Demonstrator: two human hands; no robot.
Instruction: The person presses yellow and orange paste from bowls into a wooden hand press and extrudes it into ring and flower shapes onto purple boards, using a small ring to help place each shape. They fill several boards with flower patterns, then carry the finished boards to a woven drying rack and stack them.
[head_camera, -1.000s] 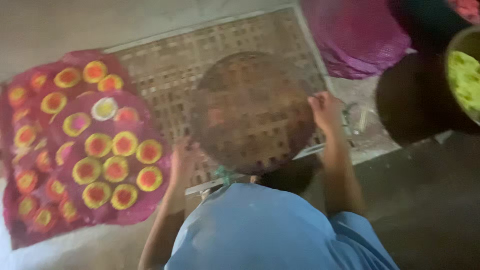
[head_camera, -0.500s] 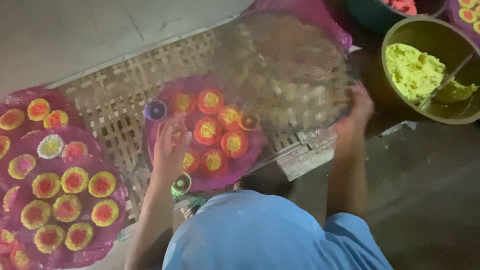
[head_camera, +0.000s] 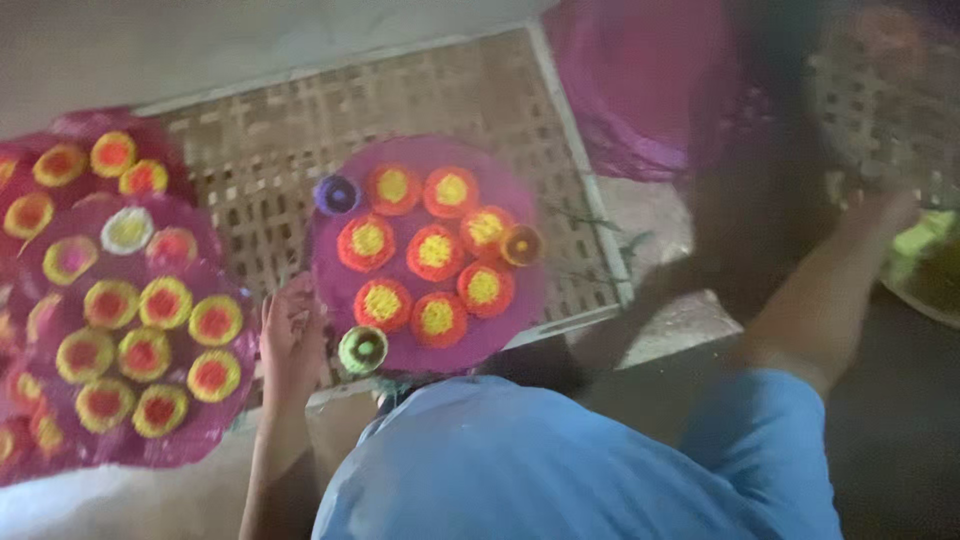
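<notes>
A big woven bamboo mat lies on the floor. On it sits a round pink cloth full of red and yellow cakes. The left hand rests open beside the cloth, holding nothing. The right hand grips a blurry round woven tray.

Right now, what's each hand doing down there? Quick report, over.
Left hand open, resting on the mat beside the pink sheet of round pieces. Right hand at the basket, grip blurred. Nothing between.
</notes>
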